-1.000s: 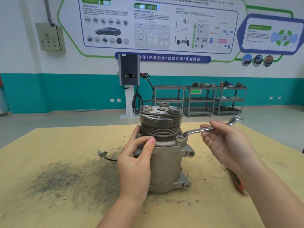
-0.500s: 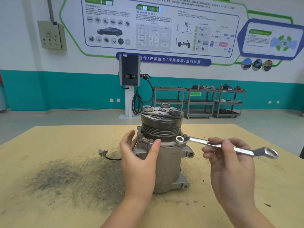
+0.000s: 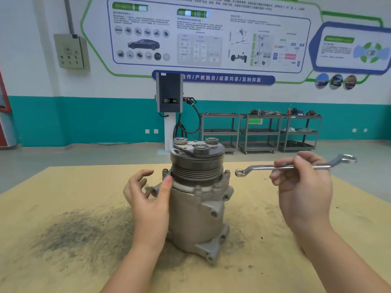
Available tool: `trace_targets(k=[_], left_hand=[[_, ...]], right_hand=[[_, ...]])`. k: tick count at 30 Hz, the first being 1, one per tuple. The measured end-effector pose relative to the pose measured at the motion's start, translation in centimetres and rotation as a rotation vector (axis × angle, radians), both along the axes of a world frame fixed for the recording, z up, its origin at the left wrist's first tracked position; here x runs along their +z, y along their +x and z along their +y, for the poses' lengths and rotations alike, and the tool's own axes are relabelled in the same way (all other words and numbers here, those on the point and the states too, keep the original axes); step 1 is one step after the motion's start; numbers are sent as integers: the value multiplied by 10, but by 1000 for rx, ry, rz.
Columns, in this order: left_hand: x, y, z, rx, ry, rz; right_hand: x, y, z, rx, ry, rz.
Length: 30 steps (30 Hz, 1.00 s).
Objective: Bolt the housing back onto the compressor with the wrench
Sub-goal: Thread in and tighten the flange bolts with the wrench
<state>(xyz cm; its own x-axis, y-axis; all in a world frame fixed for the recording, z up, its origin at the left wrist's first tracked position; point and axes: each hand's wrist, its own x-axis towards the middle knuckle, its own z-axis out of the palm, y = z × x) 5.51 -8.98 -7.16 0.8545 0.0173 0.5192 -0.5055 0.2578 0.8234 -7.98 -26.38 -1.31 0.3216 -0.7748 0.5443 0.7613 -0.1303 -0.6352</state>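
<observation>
Automotive training workshop, by the look of it. Back wall carried a large printed display board (image 3: 203,37) with a car picture, component photos and system diagrams, above a teal-painted lower band. A dark grey EV charging unit on a white post (image 3: 169,96) stood against that wall, cable looped beside it. Three grey metal shelf trolleys (image 3: 260,132) sat to its right, loaded with car parts. A beige wall-mounted electrical box (image 3: 70,50) hung at left. The yellowish wooden counter (image 3: 63,197) was smeared with dark grime. Floor was bare grey concrete.
</observation>
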Motion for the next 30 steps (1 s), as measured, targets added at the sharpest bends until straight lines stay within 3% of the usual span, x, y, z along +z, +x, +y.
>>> trace_targets(k=[4, 9, 14, 22, 30], left_hand=[[3, -3, 4, 17, 76, -136], [0, -12, -2, -36, 121, -143], [-1, -11, -4, -70, 45, -199], [6, -15, -3, -202, 23, -120], [6, -35, -11, -16, 126, -150]], right_hand=[[-25, 4, -3, -19, -95, -17], [-36, 7, 13, 187, -93, -91], [-33, 7, 12, 199, 26, -68], [-33, 12, -3, 304, 167, 5], [-29, 17, -16, 429, 292, 64]])
